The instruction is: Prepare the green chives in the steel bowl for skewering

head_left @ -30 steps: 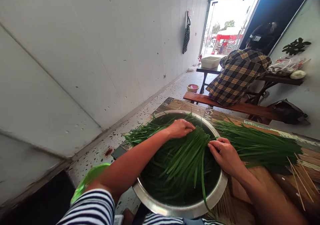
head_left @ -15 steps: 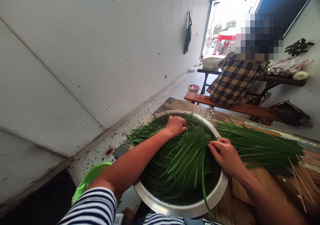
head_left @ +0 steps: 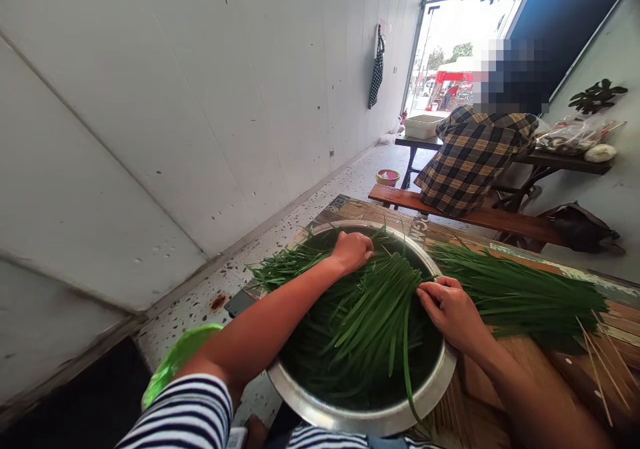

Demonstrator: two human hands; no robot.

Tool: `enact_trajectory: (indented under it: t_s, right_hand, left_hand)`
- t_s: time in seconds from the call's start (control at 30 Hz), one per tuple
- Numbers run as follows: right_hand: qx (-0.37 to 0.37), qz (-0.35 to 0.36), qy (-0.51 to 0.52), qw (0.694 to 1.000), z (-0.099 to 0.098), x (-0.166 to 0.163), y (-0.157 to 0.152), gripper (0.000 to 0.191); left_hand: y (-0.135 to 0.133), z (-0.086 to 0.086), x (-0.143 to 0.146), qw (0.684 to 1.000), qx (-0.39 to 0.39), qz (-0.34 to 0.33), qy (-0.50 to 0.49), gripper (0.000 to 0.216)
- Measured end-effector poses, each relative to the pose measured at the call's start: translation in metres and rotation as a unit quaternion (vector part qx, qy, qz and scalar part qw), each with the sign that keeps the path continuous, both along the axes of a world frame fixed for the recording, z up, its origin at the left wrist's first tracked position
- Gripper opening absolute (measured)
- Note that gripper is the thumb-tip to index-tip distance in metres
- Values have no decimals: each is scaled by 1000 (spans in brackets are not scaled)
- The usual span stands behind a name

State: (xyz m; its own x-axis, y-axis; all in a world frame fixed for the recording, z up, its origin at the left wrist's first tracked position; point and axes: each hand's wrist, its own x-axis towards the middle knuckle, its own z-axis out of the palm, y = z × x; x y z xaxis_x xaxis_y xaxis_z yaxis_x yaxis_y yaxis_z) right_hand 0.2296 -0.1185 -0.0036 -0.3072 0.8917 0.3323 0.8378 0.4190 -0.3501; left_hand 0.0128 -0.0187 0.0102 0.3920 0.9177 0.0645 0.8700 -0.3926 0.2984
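Observation:
A wide metal basin (head_left: 295,392) full of long flat green garlic chives (head_left: 380,309) stands before me. Over the chives at its far side, my left hand (head_left: 353,252) is closed with fingers curled down; what they grip is hidden. The pale tip of a thin stick (head_left: 387,251) shows just right of those fingertips, above a fanned row of chives. My right hand (head_left: 447,306) is at the basin's right rim, thumb and fingers pinching a chive blade at the row's right end. One long blade hangs over the near rim.
Right of the basin, a big pile of chives (head_left: 525,289) lies on the wooden table (head_left: 493,369), with several thin skewers (head_left: 597,369) nearby. A person in a plaid shirt (head_left: 473,159) sits on a bench (head_left: 400,199) ahead. A green bag (head_left: 177,356) is at lower left, beside the wall (head_left: 200,102).
Both hands and the chives are nearly where they were. The seated person's head and upper body have shifted slightly.

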Motion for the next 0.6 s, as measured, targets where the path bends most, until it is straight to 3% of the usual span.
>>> enact_trajectory:
  t_s: [0.2, 0.33, 0.6]
  right_hand:
    - [-3, -1, 1, 1000, 0, 0, 1, 30]
    - [-6, 1, 5, 1000, 0, 0, 1, 30]
    - [-4, 7, 5, 1000, 4, -1, 0, 30]
  left_hand:
    - [0, -2, 3, 1000, 13, 1, 25, 18]
    - [3, 1, -2, 997, -51, 38, -52, 19]
    - [9, -1, -5, 969, -78, 79, -221, 25]
